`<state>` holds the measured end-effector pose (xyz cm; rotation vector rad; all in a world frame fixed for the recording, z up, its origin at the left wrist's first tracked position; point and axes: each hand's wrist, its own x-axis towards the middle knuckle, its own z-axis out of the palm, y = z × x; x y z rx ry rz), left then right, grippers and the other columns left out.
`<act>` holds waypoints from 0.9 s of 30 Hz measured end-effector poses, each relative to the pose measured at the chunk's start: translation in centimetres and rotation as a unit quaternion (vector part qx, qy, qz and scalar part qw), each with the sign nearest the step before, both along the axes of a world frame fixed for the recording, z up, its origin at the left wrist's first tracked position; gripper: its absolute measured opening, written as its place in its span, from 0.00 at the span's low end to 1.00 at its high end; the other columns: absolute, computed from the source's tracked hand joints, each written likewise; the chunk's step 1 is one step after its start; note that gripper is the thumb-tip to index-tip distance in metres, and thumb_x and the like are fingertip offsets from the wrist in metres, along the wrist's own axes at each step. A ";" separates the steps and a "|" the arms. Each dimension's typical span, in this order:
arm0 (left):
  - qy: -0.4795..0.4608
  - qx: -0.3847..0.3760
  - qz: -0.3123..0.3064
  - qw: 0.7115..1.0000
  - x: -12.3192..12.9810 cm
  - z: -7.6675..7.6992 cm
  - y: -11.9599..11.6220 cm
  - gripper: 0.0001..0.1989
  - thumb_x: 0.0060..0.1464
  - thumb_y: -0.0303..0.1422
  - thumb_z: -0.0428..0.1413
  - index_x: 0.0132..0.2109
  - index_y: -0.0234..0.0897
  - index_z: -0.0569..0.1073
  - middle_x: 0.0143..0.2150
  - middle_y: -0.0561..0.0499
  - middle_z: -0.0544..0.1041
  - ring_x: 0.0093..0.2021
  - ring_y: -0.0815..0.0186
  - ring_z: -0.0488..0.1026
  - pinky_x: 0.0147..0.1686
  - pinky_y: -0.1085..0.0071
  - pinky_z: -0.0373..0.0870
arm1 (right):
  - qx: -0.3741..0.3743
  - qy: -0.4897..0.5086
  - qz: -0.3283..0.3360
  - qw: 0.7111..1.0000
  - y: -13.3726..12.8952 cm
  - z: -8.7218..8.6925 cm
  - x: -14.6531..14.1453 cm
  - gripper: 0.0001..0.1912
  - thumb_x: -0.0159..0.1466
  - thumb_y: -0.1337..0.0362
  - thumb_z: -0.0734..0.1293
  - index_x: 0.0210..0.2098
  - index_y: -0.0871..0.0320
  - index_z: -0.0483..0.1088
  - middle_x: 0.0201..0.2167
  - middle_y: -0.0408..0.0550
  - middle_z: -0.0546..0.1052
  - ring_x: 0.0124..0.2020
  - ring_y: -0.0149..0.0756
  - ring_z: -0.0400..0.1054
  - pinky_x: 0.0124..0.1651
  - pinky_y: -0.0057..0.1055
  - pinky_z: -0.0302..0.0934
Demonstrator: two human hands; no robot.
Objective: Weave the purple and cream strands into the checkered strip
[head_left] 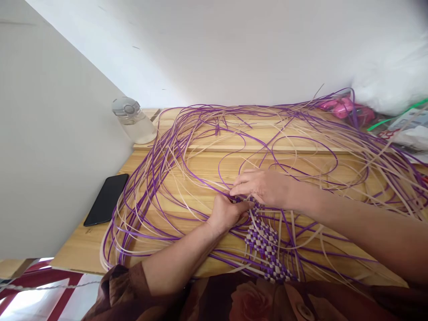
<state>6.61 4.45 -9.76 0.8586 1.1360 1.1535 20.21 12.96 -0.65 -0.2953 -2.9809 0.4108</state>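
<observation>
A narrow woven piece in purple and cream checks lies on the wooden table, reaching down to my clothing. My left hand is closed on its upper end, the thumb pressed across the weave. Just above, my right hand has its fingertips pinched together on a purple strip at the edge of the weave. The exact grip is partly hidden by the fingers. Long loose purple and cream strips fan out from the piece to both sides and loop across the table.
A black phone lies at the left table edge. Behind it stands a clear water bottle with a grey lid. Pink items and plastic bags sit at the back right. A wall closes off the back.
</observation>
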 end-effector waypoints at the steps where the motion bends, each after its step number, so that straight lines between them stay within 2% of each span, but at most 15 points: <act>1: -0.004 -0.010 -0.004 1.000 0.0 -0.1 0.0 0.14 0.42 0.36 0.67 0.28 0.33 0.71 0.19 0.57 0.67 0.17 0.75 0.61 0.17 0.77 0.57 | 0.012 -0.018 0.009 1.000 0.5 0.0 0.0 0.13 0.66 0.72 0.60 0.40 0.60 0.76 0.37 0.50 0.76 0.40 0.36 0.68 0.44 0.31 0.60; 3: -0.013 -0.026 -0.009 1.000 0.1 -0.2 0.0 0.14 0.41 0.36 0.67 0.29 0.33 0.71 0.20 0.55 0.70 0.17 0.74 0.63 0.18 0.77 0.60 | 0.038 -0.042 0.008 0.998 1.6 0.0 0.4 0.12 0.67 0.71 0.59 0.35 0.61 0.74 0.34 0.51 0.74 0.39 0.38 0.66 0.44 0.32 0.59; 6: -0.047 -0.053 0.003 0.997 0.2 -0.1 -0.1 0.16 0.39 0.36 0.68 0.32 0.33 0.71 0.23 0.53 0.73 0.19 0.72 0.68 0.18 0.77 0.65 | 0.072 -0.045 -0.029 0.996 2.6 -0.3 1.8 0.13 0.69 0.70 0.58 0.32 0.62 0.72 0.35 0.53 0.72 0.40 0.39 0.63 0.43 0.34 0.57; 9: -0.097 -0.075 0.020 0.992 0.4 0.2 -0.1 0.19 0.36 0.35 0.70 0.33 0.33 0.71 0.26 0.53 0.73 0.23 0.71 0.69 0.20 0.76 0.70 | 0.079 -0.049 -0.045 0.995 2.1 -0.1 3.3 0.12 0.69 0.69 0.58 0.32 0.61 0.70 0.34 0.51 0.72 0.39 0.40 0.61 0.43 0.35 0.55; 12: -0.113 -0.083 0.017 0.990 0.4 0.5 0.0 0.19 0.35 0.35 0.70 0.34 0.30 0.73 0.29 0.51 0.73 0.27 0.70 0.70 0.22 0.75 0.73 | 0.022 -0.089 -0.024 0.995 0.4 0.9 3.2 0.12 0.69 0.69 0.58 0.32 0.59 0.70 0.31 0.49 0.72 0.38 0.39 0.61 0.43 0.35 0.54; 16: -0.091 -0.066 -0.003 0.994 0.3 0.7 0.0 0.19 0.38 0.35 0.69 0.36 0.28 0.75 0.33 0.48 0.75 0.31 0.69 0.72 0.25 0.75 0.74 | -0.076 -0.117 -0.025 0.990 -0.4 1.5 1.0 0.09 0.67 0.69 0.60 0.33 0.59 0.71 0.30 0.47 0.73 0.36 0.35 0.63 0.39 0.31 0.54; 19: -0.109 -0.074 0.013 0.991 0.4 0.8 -0.1 0.20 0.35 0.34 0.70 0.36 0.30 0.74 0.33 0.50 0.75 0.31 0.70 0.72 0.29 0.74 0.75 | -0.071 -0.058 -0.078 0.993 0.9 0.6 -0.3 0.10 0.67 0.69 0.60 0.35 0.60 0.73 0.33 0.47 0.74 0.35 0.33 0.66 0.39 0.29 0.54; 22: -0.147 -0.088 0.031 0.985 0.4 0.7 -0.1 0.22 0.31 0.32 0.72 0.34 0.31 0.72 0.31 0.53 0.73 0.31 0.72 0.71 0.32 0.74 0.76 | -0.032 -0.029 -0.133 0.990 1.7 -0.4 0.1 0.12 0.66 0.70 0.59 0.35 0.60 0.74 0.36 0.49 0.75 0.37 0.34 0.67 0.40 0.30 0.54; 27: -0.157 -0.099 0.021 0.982 0.2 0.6 0.0 0.23 0.30 0.33 0.73 0.34 0.30 0.74 0.30 0.51 0.74 0.31 0.70 0.73 0.34 0.72 0.75 | -0.006 -0.081 -0.238 0.968 -0.3 -0.3 2.6 0.08 0.65 0.67 0.61 0.33 0.58 0.71 0.30 0.47 0.76 0.30 0.34 0.66 0.34 0.31 0.49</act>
